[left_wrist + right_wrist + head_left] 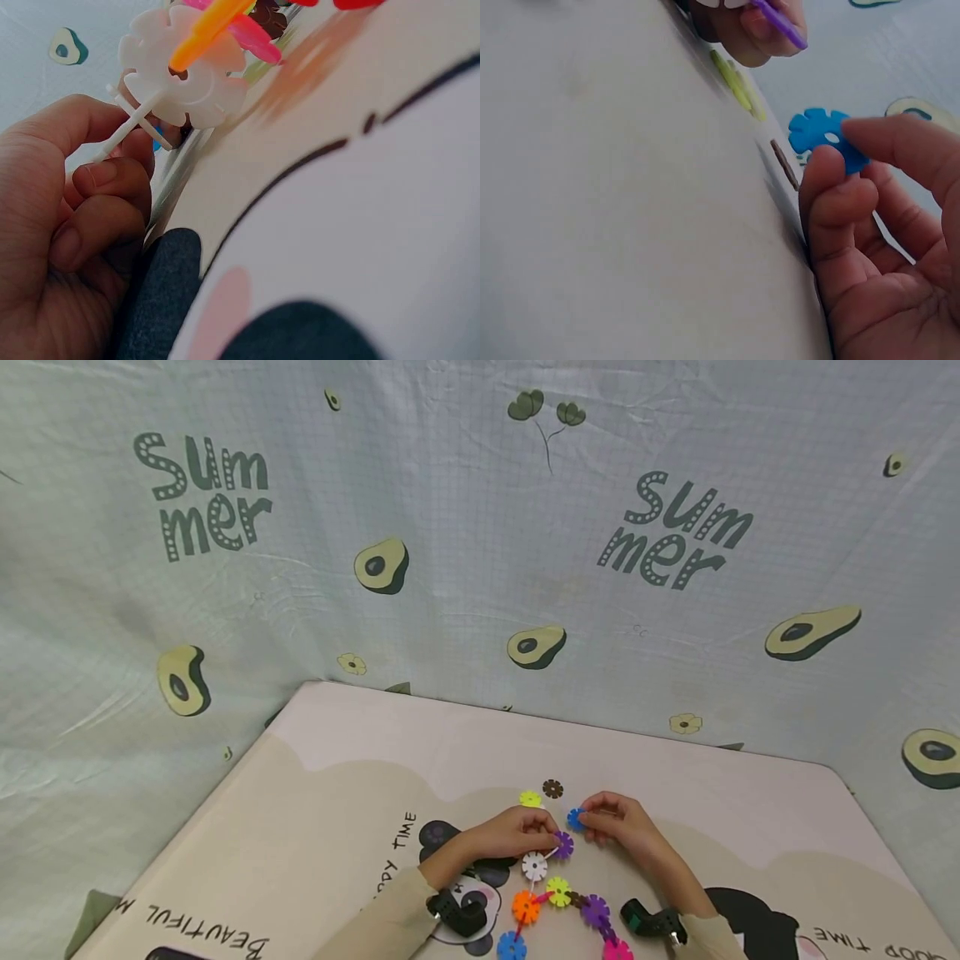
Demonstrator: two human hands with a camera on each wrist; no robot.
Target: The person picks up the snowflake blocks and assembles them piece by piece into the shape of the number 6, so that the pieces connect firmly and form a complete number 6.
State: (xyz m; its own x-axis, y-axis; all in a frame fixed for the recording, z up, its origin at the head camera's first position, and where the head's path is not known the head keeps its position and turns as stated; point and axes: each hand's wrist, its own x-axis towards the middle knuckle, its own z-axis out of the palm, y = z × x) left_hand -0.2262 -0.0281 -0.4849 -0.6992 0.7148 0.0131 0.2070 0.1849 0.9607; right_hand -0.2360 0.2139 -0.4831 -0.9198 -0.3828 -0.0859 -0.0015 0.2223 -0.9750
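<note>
My left hand (521, 833) pinches an edge-on white notched plastic disc (127, 135) between thumb and fingers. That disc is slotted into another white disc (146, 52), which has an orange disc (214, 34) through it. Beside the left fingertips a purple disc (564, 845) continues the same chain. Between thumb and forefinger, my right hand (618, 818) holds a loose blue disc (814, 129) by its edge. The blue disc is raised a short way to the right of the purple one, apart from it.
The chain runs toward me through orange (526, 907), yellow (558, 892), purple (596, 911), pink (618, 950) and blue discs (512, 946). Loose yellow (530, 798) and brown discs (552, 788) lie beyond my hands on the printed tabletop (337, 835). A patterned curtain (457, 510) hangs behind.
</note>
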